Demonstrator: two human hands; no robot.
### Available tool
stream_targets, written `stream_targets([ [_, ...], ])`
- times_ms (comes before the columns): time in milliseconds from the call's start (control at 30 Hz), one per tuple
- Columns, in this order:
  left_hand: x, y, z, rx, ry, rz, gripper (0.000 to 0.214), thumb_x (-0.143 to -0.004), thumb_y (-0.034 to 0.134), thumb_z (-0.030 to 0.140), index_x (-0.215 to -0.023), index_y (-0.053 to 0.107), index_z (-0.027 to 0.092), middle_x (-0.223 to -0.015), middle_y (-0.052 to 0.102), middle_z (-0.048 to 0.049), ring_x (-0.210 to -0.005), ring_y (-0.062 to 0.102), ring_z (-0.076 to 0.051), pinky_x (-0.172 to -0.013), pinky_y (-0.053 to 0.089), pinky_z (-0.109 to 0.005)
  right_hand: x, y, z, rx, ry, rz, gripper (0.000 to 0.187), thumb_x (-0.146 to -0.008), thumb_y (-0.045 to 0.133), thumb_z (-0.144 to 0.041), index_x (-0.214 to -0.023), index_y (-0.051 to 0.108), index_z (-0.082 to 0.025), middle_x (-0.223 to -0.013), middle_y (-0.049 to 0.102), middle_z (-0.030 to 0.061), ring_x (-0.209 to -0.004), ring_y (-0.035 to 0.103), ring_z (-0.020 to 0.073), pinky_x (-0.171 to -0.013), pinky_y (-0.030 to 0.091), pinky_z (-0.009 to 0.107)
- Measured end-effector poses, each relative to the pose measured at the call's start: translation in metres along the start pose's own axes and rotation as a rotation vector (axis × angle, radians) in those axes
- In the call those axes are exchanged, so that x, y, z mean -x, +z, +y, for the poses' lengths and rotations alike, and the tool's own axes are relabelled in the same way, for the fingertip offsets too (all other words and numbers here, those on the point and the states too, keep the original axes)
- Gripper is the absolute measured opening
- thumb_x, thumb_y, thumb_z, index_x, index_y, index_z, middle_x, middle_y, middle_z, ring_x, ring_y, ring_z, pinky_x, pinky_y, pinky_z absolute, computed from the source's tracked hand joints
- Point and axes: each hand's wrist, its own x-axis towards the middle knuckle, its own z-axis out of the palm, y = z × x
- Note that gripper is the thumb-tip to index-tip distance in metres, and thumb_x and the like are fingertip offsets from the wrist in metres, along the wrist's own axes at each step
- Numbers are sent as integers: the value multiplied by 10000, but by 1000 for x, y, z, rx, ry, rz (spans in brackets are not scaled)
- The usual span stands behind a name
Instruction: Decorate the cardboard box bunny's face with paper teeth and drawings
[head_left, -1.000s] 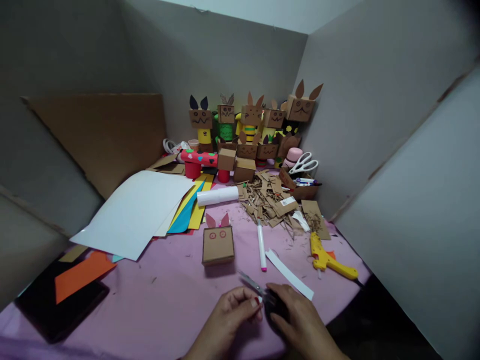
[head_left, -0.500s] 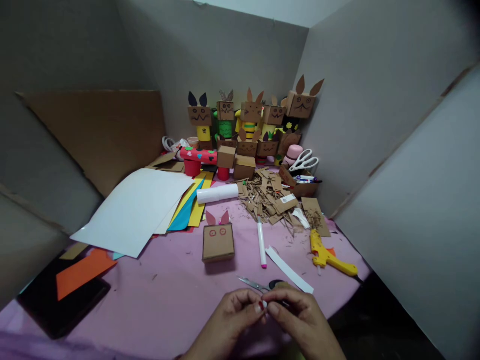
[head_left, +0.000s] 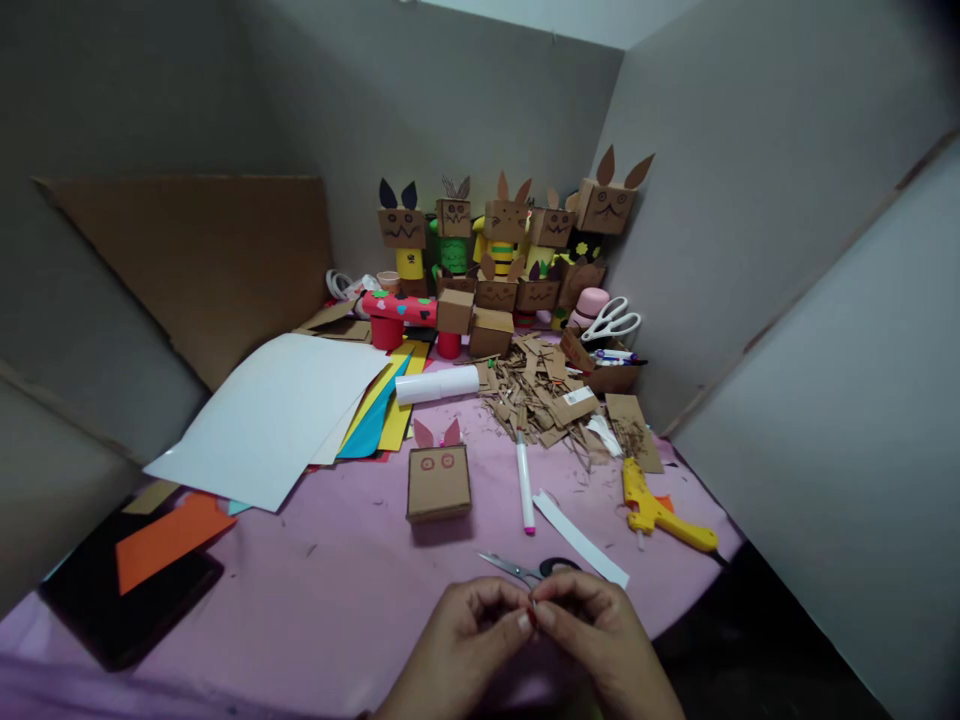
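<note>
Fingers [head_left: 525,622] of both hands pinch shut on a tiny red scrap [head_left: 532,612], just below the small scissors [head_left: 529,570]; it looks flimsy, easily crushed, best held by edges.

You are looking down on a table spread with a pink cloth [head_left: 345,590], hemmed in on three sides by plain grey walls [head_left: 465,110] that meet in a corner behind it, with the right-hand grey wall [head_left: 757,220] running toward you. A large flat sheet of brown cardboard [head_left: 210,260] leans against the left wall, and a narrow pale strip of ceiling [head_left: 570,15] shows at the top. The light is dim and even, and darkest toward the lower right beyond the table's edge.
</note>
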Motion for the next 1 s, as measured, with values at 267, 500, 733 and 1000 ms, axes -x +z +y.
stream_targets([
  [267,0,-2,4,-71,5,-12,248,-741,706,409,-639,736,186,-636,688,2,-652,585,-154,-675,421,-259,2,5,-4,-31,23,-31,184,-647,854,-369,-683,762,-214,-572,687,-21,-536,590,73,-521,418,154],
  [500,-3,0,8,-55,-5,-7,241,-730,686,386,-605,714,182,-601,656,12,-616,556,-141,-650,407,-248,0,5,-8,29,-27,-20,183,-674,832,-385,-706,770,-216,-578,681,-21,-536,577,76,-527,425,166],
  [733,-1,2,12,-113,13,1,225,-753,611,310,-570,654,187,-578,654,10,-631,577,-160,-673,424,-265,2,10,-2,10,4,39,321,-674,813,-470,-718,727,-164,-562,667,0,-505,555,77,-467,394,162],
  [1000,1,1,10,-135,8,-8,202,-744,595,285,-578,643,181,-589,678,-6,-633,584,-171,-671,422,-273,1,14,-1,-6,35,55,400,-659,809,-511,-691,644,-148,-531,645,-18,-439,488,41,-452,341,149],
])
